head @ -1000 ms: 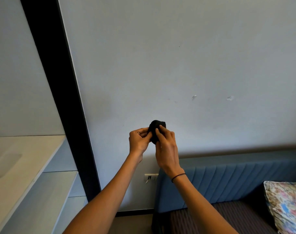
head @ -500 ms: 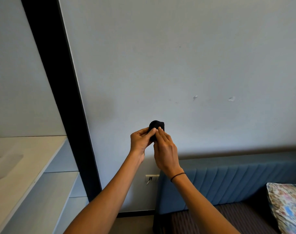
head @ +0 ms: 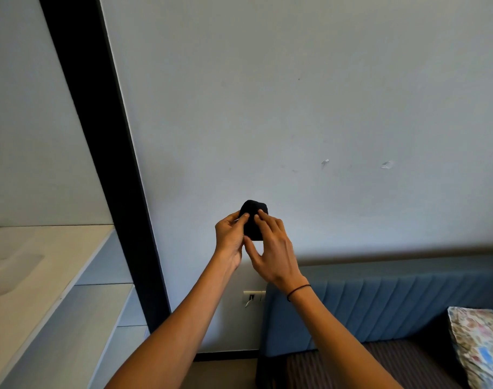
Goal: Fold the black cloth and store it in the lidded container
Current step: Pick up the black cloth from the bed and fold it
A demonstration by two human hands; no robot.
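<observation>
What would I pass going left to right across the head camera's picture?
White shelf → black post → left hand → black cloth → right hand → blue headboard → floral pillow.

Both arms outstretched — left hand and right hand pinching together.
</observation>
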